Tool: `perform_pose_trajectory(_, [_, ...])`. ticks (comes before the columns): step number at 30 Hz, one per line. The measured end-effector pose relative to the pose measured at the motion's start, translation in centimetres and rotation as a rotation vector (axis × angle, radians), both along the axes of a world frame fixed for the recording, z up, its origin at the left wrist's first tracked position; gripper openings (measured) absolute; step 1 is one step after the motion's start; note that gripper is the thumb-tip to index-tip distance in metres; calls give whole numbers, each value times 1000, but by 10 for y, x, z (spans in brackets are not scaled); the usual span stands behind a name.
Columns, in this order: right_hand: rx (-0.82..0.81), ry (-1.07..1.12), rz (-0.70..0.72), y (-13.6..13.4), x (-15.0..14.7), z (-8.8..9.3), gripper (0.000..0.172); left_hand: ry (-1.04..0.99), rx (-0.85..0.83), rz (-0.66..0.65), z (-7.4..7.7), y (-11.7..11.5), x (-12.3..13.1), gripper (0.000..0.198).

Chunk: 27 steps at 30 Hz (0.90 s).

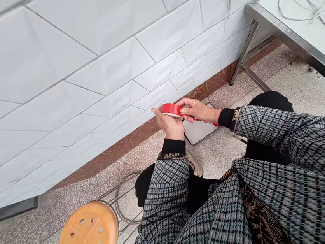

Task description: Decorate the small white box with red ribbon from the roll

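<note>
A roll of red tape (171, 109) is held in front of me, near the foot of the tiled wall. My left hand (171, 125) supports it from below, palm turned up, and the roll hides most of its fingers. My right hand (199, 111) pinches the roll's right side between thumb and fingers. Below the right hand, a white flat panel with a dark edge (200, 131) lies on the floor. Something red (216, 124) shows on it beside my right wrist, too covered to make out.
White wall tiles (109, 69) rise ahead above a brown skirting (107, 151). A metal-framed table (296, 40) with loose white cable (308, 7) stands at the right. An orange round stool (86, 238) with holes and thin metal legs is at the lower left.
</note>
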State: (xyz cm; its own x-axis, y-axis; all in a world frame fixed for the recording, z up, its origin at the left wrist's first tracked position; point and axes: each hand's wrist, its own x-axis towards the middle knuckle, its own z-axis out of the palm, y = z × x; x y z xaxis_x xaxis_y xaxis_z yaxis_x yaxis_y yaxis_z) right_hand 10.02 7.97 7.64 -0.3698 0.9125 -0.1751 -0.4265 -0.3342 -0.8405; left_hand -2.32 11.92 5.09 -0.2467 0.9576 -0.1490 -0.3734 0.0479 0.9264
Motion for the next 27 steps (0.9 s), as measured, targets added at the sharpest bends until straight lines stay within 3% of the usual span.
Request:
perform_pose_trajectory(3, [2,33,0,3,2,-3,14,247,141,181,1,-1,-2,68])
perform_pose_trajectory(5, [-15,41,9,5,4,-3,19,396,242,211,5,-2,-3,68])
perform_pose_trajectory(13, [-50,35,9,3,9,0,19,663,519,-23,10,0,-15,60])
perform_pose_trajectory(20, [-106,26,-21,3,-1,10,14,503,296,152,17,-1,-11,49])
perform_pose_trajectory(27, [-163,-44,-2,-3,-2,24,7,455,292,240,20,5,-7,58])
